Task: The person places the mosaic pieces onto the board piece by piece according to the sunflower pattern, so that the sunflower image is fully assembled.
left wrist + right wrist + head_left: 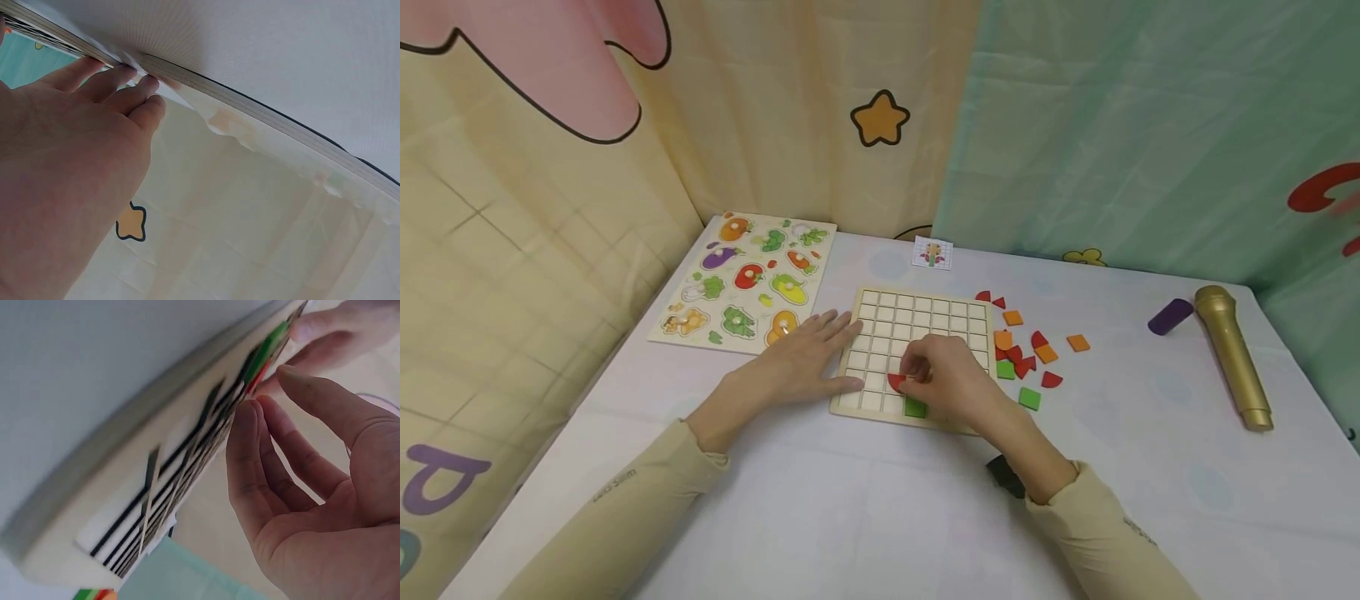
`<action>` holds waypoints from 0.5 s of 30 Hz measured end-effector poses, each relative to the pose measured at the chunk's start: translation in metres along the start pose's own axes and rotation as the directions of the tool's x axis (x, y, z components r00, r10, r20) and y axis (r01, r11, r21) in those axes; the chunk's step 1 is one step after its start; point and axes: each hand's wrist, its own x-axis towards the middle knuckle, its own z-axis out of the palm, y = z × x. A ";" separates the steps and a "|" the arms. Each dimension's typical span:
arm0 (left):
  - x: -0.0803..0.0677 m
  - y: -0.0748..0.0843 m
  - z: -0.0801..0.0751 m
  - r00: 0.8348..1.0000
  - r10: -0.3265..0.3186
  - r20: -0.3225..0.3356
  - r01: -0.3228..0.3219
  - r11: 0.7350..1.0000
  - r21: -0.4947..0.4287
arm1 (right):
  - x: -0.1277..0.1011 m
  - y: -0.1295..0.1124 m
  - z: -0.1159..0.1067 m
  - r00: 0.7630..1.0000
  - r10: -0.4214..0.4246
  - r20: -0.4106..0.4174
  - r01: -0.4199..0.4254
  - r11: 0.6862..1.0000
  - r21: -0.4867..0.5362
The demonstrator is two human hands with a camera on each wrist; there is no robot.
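A square wooden grid board (850,358) lies on the table. My left hand (801,358) rests at its left edge, fingers spread and straight; the left wrist view shows that hand's fingers (134,100) along a board edge. Over the board's lower part, my right hand (951,379) is curled, thumb and fingertips pinching a red quarter-circle tile (896,382) at a grid cell. Just below and right of it, a green square tile (914,407) sits in the bottom row. From the right wrist, the red tile (257,378) shows at the fingertips beside the green tile (267,350).
Loose red, orange and green tiles (1029,399) lie right of the board. A vegetable peg puzzle (700,275) is at left, a small pattern card (932,252) behind. Farther right are a purple cylinder (1171,317) and a gold microphone (1234,358). Printed curtains (820,167) stand behind.
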 end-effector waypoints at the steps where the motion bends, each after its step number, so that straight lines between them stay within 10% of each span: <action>1: 0.000 0.000 0.000 1.000 0.001 0.000 -0.001 1.000 -0.001 | 0.000 0.002 -0.003 1.000 -0.005 -0.010 0.005 1.000 -0.005; 15: 0.000 0.000 0.001 1.000 0.014 -0.005 -0.014 1.000 -0.004 | -0.011 0.056 -0.071 0.981 0.116 -0.158 -0.116 0.993 0.008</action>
